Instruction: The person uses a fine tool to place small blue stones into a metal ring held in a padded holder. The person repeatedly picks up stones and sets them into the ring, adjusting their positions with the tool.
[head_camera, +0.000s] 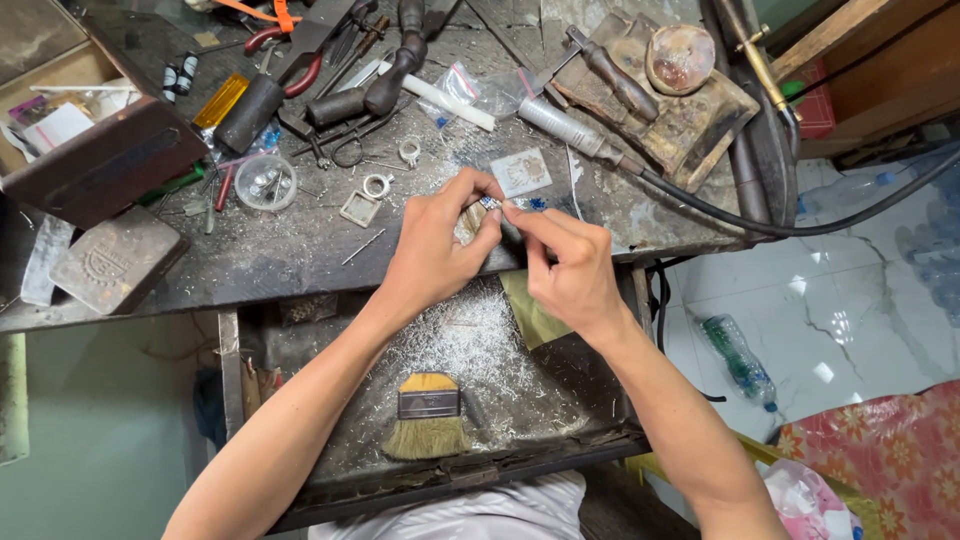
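Silver-coloured small piece (489, 203) with blue stones is pinched by left hand (437, 250) and right hand (570, 268) fingertips over the tray (330, 470), so filings (470, 340) fall beside the brush (428, 418).

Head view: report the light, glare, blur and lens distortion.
Head view: even daylight, soft shadows; glare patches on the white marble floor; wide-lens bending at the bench edge; both hands, left hand and right hand, sharp; small blue piece too tiny to resolve.
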